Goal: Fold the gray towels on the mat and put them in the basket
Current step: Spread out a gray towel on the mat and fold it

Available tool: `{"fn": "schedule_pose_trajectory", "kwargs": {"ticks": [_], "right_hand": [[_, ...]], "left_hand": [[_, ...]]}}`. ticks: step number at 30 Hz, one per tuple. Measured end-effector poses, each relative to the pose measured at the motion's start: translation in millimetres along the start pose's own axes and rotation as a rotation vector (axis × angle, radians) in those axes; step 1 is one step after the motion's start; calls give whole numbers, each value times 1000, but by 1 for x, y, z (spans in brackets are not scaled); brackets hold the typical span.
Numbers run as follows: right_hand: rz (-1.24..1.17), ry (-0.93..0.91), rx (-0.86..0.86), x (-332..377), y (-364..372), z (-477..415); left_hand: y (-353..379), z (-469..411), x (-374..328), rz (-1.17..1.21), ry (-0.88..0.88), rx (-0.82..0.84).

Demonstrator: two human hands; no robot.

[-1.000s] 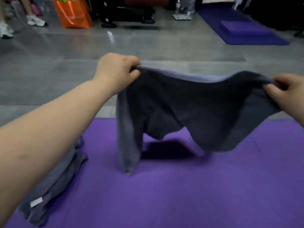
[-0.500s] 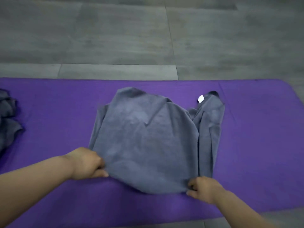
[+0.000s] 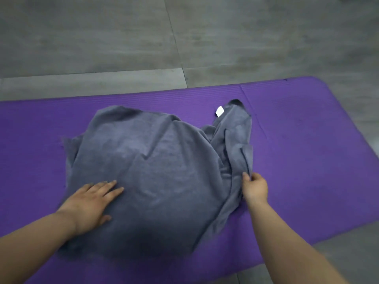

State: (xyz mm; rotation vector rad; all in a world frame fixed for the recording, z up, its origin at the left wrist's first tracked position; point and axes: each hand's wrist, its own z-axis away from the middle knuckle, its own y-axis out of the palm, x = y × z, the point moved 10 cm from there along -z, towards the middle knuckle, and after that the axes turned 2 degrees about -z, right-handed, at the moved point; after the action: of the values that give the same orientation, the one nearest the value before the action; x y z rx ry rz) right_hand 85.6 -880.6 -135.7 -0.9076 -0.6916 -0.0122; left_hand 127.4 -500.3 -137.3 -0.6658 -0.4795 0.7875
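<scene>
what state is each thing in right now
towel: spread on the mat, rumpled, right side bunched, not neatly folded
tag: showing at the towel's far right corner
mat: flat on the floor, under the towel
left hand: flat, fingers straight, pressing on the towel
right hand: pinches the towel's bunched right edge

free: bare mat right and left of towel | far: floor open beyond mat | obstacle: towel's bunched right folds, pinched by right hand; left hand flat on towel
</scene>
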Motion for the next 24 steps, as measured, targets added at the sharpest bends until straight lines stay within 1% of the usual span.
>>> {"fn": "schedule_pose_trajectory", "kwargs": {"ticks": [2, 3, 4, 5, 6, 8, 10, 11, 12, 13, 14, 15, 16, 17, 18, 19, 20, 21, 23, 24], "right_hand": [[122, -109, -76, 2, -30, 6], [155, -133, -117, -4, -47, 8], [153, -124, -157, -15, -64, 7], [132, -87, -204, -30, -81, 6], [108, -36, -251, -48, -96, 5], [47, 73, -308, -84, -117, 2], [20, 194, -368, -113, -127, 4], [27, 245, -433, -123, -132, 7], [72, 264, -494, -122, -135, 11], [151, 218, -516, -110, -132, 12], [243, 89, -480, -88, -119, 9], [330, -93, -394, -60, -95, 6], [415, -276, -271, -33, -64, 5], [508, -434, -108, -9, -27, 9], [614, -568, 17, 10, 8, 15], [737, -652, 141, 24, 38, 22], [830, -676, 232, 32, 56, 26], [905, -650, 316, 30, 66, 22], [1040, -558, 343, 19, 61, 7], [1082, -506, 320, 14, 49, -1]], "left_hand": [[4, -4, -5, 12, -1, -16], [6, -4, -10, 19, 8, -32], [3, -4, -16, 45, 31, -99], [-1, -3, -20, 60, 64, -177], [0, -5, -21, 31, 82, -197], [-12, -8, -26, -22, 105, -361], [-1, -20, -33, -10, 135, -356], [-7, -20, -38, -9, 153, -364], [-12, -20, -40, 7, 170, -382], [-16, -20, -42, 21, 186, -389], [-16, -22, -44, 27, 197, -389], [-17, -22, -44, 39, 204, -386], [-21, -22, -44, 53, 211, -386], [-25, -19, -45, 54, 228, -408], [-28, -15, -42, 34, 238, -455], [-31, -11, -31, 45, 204, -506], [-32, -10, -10, 121, 126, -550], [-33, -9, 21, 258, 0, -596], [-23, 3, 99, 524, -385, -658], [-9, 10, 133, 636, -569, -645]]}}
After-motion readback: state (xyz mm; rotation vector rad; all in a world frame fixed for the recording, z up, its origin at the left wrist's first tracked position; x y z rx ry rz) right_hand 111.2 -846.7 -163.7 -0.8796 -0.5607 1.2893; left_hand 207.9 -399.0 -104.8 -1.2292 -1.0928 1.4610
